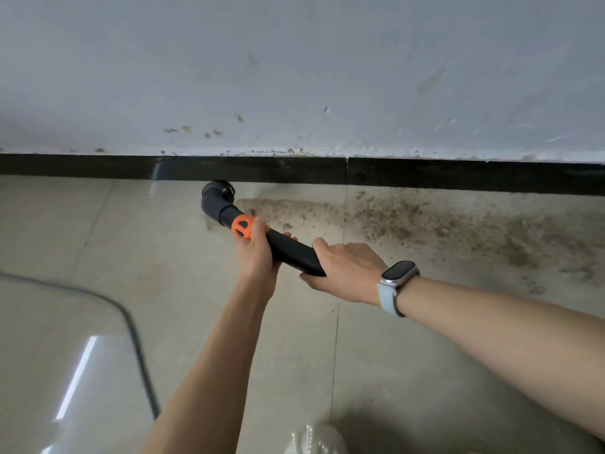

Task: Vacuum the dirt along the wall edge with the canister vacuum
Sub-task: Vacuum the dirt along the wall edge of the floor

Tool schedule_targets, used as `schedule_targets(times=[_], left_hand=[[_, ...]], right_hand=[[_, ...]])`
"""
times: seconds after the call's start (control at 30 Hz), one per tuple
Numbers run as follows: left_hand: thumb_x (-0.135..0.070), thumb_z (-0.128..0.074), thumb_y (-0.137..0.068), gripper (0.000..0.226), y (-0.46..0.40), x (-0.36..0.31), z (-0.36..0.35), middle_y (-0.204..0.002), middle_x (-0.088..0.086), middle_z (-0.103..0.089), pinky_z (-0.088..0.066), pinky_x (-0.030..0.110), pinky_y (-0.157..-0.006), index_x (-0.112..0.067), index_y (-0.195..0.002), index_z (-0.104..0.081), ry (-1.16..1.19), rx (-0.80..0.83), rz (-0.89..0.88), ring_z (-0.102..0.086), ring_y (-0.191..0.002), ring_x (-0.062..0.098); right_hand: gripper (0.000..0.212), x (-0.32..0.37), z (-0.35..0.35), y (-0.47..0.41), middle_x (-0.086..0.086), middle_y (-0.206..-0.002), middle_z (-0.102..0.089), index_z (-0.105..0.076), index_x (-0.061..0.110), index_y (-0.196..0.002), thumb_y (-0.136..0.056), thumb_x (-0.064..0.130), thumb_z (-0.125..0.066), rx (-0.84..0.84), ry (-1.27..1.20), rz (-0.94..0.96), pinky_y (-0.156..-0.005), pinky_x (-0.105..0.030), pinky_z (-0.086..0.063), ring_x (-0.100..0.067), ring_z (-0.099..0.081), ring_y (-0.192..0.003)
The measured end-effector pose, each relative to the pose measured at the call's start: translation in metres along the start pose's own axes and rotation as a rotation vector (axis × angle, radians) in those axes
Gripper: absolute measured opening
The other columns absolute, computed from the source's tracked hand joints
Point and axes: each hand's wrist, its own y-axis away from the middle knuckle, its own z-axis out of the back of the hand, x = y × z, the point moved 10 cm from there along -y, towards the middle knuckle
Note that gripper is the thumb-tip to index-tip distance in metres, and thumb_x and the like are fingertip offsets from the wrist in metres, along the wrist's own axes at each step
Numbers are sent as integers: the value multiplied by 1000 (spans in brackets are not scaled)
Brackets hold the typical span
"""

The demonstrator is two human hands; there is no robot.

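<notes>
A black vacuum wand [289, 250] with an orange collar [243, 226] slants from centre toward the wall. Its round brush nozzle [218, 192] sits on the floor against the black baseboard [425, 175]. My left hand [257, 252] grips the wand just behind the orange collar. My right hand [343, 271], with a watch on its wrist, grips the wand's rear end. Brown dirt [409, 221] spreads over the tiles along the wall, starting right of the nozzle and running to the right edge. The canister itself is out of view.
A stained grey wall [294, 77] rises above the baseboard. A dark cable [137, 348] curves across the tiles at lower left. A pale object [319, 437] shows at the bottom edge. Tiles left of the nozzle look free of dirt.
</notes>
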Motion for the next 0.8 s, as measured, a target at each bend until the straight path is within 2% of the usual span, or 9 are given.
schedule_targets(times=[0.13,0.27,0.33,0.43,0.57,0.8], left_hand=[[-22,-46,-97,21,-27,-29,55,-94,9,-51,-54,27,-51,-11,-113,-39,11,-111,-21,-63,-74,19],[-18,-45,-95,13,-53,-42,82,-94,12,-47,-54,27,-49,-12,-104,-38,-70,-96,4,-59,-74,21],[-19,-45,-96,16,-62,-42,89,-95,14,-47,-53,29,-49,-11,-108,-37,-114,-96,40,-59,-74,22],[-19,-47,-95,16,-70,-41,91,-93,13,-49,-53,33,-54,-11,-106,-40,-158,-82,81,-60,-72,22],[-17,-46,-95,8,-71,-42,79,-90,12,-50,-53,31,-51,-12,-89,-42,-210,-34,102,-61,-73,21],[-16,-46,-95,10,-60,-30,52,-93,12,-47,-55,28,-48,-13,-88,-40,-231,15,132,-59,-76,21]], right_hand=[[36,51,-13,-44,5,-65,-42,-33,16,-92,-91,50,-46,39,-59,87,-46,-30,-22,-12,-40,-51],[34,79,-33,-70,4,-65,-43,-37,15,-91,-90,47,-49,76,-168,61,-46,-30,-22,-13,-43,-53],[34,85,-42,-77,4,-66,-44,-38,14,-91,-89,46,-50,94,-219,35,-46,-29,-24,-14,-44,-53],[33,87,-49,-79,3,-66,-45,-38,15,-91,-89,45,-51,107,-271,1,-46,-29,-24,-15,-46,-53],[34,79,-49,-76,3,-67,-47,-38,15,-90,-89,47,-50,100,-306,-43,-45,-29,-27,-16,-47,-54],[36,57,-43,-60,3,-65,-45,-37,15,-87,-90,49,-49,76,-305,-101,-45,-29,-26,-15,-46,-52]])
